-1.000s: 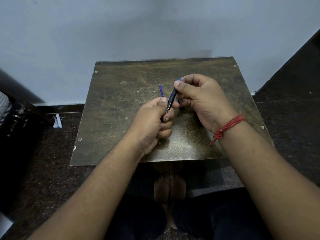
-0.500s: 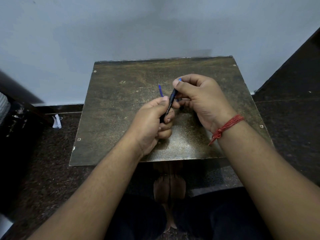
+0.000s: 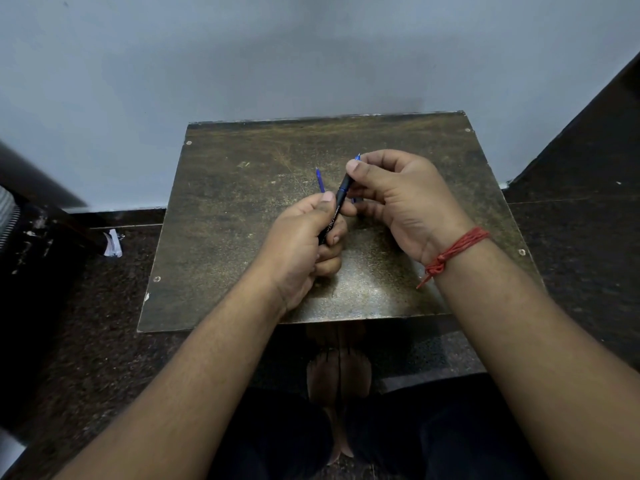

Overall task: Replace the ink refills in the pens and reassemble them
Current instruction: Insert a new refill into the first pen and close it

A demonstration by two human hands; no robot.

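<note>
While both hands meet above the worn brown square tabletop [image 3: 242, 237], a pen is held between them.
Left hand [image 3: 304, 244] grips the slim black pen barrel [image 3: 337, 206]; right hand [image 3: 398, 199] pinches its far blue tip; beyond, a blue ink refill [image 3: 319, 180] lies on the table.

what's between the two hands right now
The black pen bridges them in the head view: the left hand grips its lower barrel, the right hand pinches its upper end. Below it shows bare table.
</note>
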